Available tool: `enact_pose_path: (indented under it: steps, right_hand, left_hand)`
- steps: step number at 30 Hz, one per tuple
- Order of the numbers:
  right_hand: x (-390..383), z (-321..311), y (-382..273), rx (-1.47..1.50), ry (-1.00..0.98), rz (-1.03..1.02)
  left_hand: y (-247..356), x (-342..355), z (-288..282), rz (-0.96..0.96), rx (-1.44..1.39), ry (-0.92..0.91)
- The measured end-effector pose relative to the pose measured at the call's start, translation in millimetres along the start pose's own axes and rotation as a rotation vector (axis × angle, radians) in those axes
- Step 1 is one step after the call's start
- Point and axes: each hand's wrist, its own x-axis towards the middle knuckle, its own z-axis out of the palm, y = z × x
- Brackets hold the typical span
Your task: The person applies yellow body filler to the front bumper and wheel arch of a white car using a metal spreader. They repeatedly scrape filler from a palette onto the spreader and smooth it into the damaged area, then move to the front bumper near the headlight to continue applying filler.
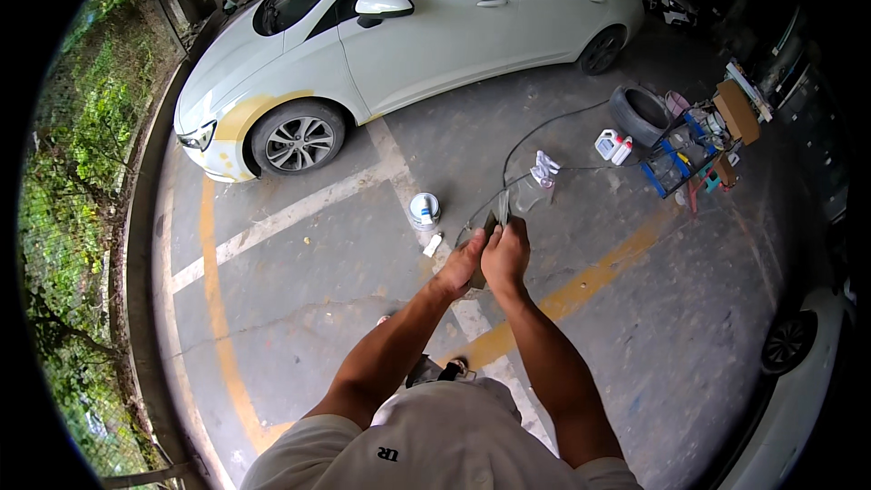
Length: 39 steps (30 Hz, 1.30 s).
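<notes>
Both arms reach forward, and my hands meet in front of me above the floor. My left hand (461, 265) is closed around a flat, dark olive-brown plate (480, 278), whose lower edge shows between the hands. In my closed right hand (506, 254) is a thin, greyish scraper-like blade (504, 205), pointing up and away; the fingers hide its handle. The blade and plate are close together, and I cannot tell whether they touch. Beyond my left hand stands a round tin (424, 220) with a blue-and-white item on top. A small white piece (433, 245) lies beside it.
A white car (445, 27) with yellowish patches (259, 115) around its front wheel arch stands ahead. At right are a tyre (641, 115), white jugs (611, 145) and a blue toolbox (665, 168). A dark hose (535, 133) crosses the floor. Another car (798, 399) stands lower right.
</notes>
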Motion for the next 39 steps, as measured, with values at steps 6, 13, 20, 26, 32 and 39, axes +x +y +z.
enact_pose_path:
  steps: [6,13,20,26,32,39]
  right_hand:
    - [-74.5,13.1,5.6,-0.067,0.150,-0.317]
    - [-33.6,-7.0,34.0,-0.076,0.047,0.058]
    - [-40.6,-1.5,41.7,-0.132,0.214,-0.106]
    - [-68.6,6.2,23.8,0.032,0.151,-0.182]
    - [-26.4,4.5,45.3,-0.063,0.205,-0.011]
    - [-84.0,10.5,15.7,-0.033,0.257,-0.238]
  left_hand:
    - [3.3,-1.6,4.2,0.002,-0.302,-0.212]
    - [-55.3,4.4,7.7,0.043,0.187,0.069]
    - [-51.9,20.4,6.3,-0.080,-0.087,0.098]
    - [-46.1,21.1,-11.6,0.005,0.078,0.092]
    - [-29.9,-3.7,20.5,-0.037,0.053,0.179]
    - [-18.7,3.5,-5.0,-0.078,-0.173,-0.115]
